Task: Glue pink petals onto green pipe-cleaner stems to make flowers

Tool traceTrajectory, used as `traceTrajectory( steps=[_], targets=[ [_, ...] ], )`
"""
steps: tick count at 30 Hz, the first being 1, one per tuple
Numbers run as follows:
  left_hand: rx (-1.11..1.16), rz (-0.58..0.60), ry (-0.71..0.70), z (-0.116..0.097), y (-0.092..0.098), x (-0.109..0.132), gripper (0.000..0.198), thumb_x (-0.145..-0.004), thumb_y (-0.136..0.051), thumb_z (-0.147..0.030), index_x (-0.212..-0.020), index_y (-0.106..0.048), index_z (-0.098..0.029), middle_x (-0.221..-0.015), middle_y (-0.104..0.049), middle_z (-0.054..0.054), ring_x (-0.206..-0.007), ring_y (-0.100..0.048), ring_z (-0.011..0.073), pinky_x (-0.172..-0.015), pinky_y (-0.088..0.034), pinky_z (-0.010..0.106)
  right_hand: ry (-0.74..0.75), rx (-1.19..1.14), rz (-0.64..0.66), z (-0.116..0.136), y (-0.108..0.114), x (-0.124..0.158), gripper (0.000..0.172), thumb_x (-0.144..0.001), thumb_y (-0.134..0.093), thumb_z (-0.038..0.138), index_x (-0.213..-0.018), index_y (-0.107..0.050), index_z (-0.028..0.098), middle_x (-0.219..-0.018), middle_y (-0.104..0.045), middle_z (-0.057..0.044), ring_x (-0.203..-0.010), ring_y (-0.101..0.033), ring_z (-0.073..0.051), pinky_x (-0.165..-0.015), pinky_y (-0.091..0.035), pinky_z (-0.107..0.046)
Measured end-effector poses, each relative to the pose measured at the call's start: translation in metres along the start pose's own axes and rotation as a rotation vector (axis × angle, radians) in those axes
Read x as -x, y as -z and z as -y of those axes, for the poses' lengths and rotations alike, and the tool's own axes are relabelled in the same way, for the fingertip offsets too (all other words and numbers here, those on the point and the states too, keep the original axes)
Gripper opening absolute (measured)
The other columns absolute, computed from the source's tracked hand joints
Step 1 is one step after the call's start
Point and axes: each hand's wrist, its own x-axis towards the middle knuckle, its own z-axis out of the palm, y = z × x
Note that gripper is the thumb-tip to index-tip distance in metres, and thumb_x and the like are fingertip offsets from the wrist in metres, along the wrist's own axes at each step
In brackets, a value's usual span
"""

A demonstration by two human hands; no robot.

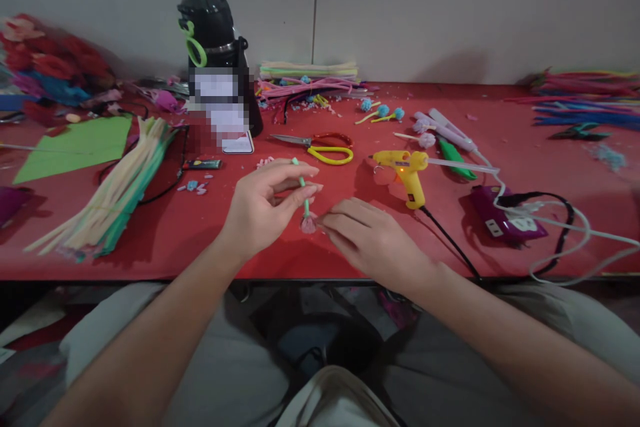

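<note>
Between the thumb and fingers of my left hand (267,203) is the light green stem of a small pipe-cleaner flower (308,223). Its fluffy pink head points down, just above the red table. My right hand (367,233) is closed, its fingertips pinched at the right edge of the pink head. Beyond my hands lie scissors (327,149) with one yellow and one red handle. A yellow hot glue gun (407,170) with a glue stick in its back rests to the right of them, a small orange light glowing on it.
A bundle of cream and green pipe cleaners (115,187) lies left, by a green sheet (75,147). A black bottle (215,33) stands behind a phone (238,142). A purple power strip (503,217) with trailing cables sits right. Blue pom-pom stems (383,111) lie at the back.
</note>
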Motion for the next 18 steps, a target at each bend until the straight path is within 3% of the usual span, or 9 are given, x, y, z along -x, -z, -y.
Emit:
traceTrajectory(
  steps=[4,6,8,10,14,18],
  targets=[
    [0.027,-0.031,0.010,-0.005,0.002,0.000,0.019,-0.086,-0.075,-0.025,-0.102,-0.072,-0.017,-0.104,-0.074,0.007,-0.096,-0.076,0.0214,-0.083,-0.065,0.028,-0.507,-0.542,-0.111,0.001,-0.004,-0.003,0.019,-0.098,-0.055,0.030,-0.093,-0.070,0.019,-0.089,-0.072,-0.007,-0.082,-0.068,-0.018,-0.077,-0.057,-0.032],
    [0.036,-0.043,-0.001,-0.006,0.002,0.001,0.018,-0.087,-0.074,-0.025,-0.103,-0.071,-0.018,-0.104,-0.073,0.006,-0.097,-0.076,0.0216,-0.085,-0.065,0.029,-0.767,-0.921,-0.062,0.002,-0.006,-0.006,0.024,-0.095,-0.058,0.038,-0.093,-0.071,0.018,-0.089,-0.074,-0.007,-0.082,-0.071,-0.018,-0.079,-0.059,-0.033],
    [0.027,-0.054,-0.017,-0.007,0.002,0.002,0.017,-0.088,-0.073,-0.026,-0.104,-0.070,-0.019,-0.106,-0.073,0.006,-0.099,-0.076,0.0219,-0.086,-0.065,0.031,-0.917,-1.227,-0.003,0.003,-0.009,-0.009,0.026,-0.091,-0.064,0.042,-0.092,-0.073,0.017,-0.090,-0.075,-0.008,-0.082,-0.072,-0.018,-0.082,-0.060,-0.034],
    [0.004,-0.060,-0.023,-0.008,0.001,0.003,0.017,-0.089,-0.072,-0.027,-0.104,-0.070,-0.019,-0.108,-0.072,0.006,-0.101,-0.075,0.0224,-0.087,-0.065,0.032,-0.974,-1.377,0.002,0.004,-0.010,-0.011,0.026,-0.085,-0.071,0.042,-0.089,-0.075,0.016,-0.089,-0.076,-0.008,-0.081,-0.072,-0.017,-0.082,-0.060,-0.031],
    [-0.029,-0.027,-0.061,-0.007,0.002,0.004,0.019,-0.088,-0.073,-0.026,-0.106,-0.072,-0.020,-0.112,-0.073,0.007,-0.101,-0.075,0.0221,-0.089,-0.064,0.032,-0.986,-1.442,-0.064,0.005,-0.008,-0.011,0.025,-0.077,-0.080,0.038,-0.086,-0.076,0.015,-0.087,-0.077,-0.009,-0.078,-0.072,-0.017,-0.081,-0.060,-0.030],
    [-0.090,0.129,-0.140,-0.008,0.009,0.003,0.029,-0.091,-0.068,-0.019,-0.120,-0.072,-0.023,-0.123,-0.073,0.007,-0.107,-0.073,0.0206,-0.094,-0.061,0.031,-1.000,-1.416,-0.072,0.003,-0.004,-0.011,0.026,-0.072,-0.084,0.037,-0.084,-0.077,0.015,-0.088,-0.077,-0.008,-0.078,-0.072,-0.016,-0.084,-0.059,-0.030]
  ],
)
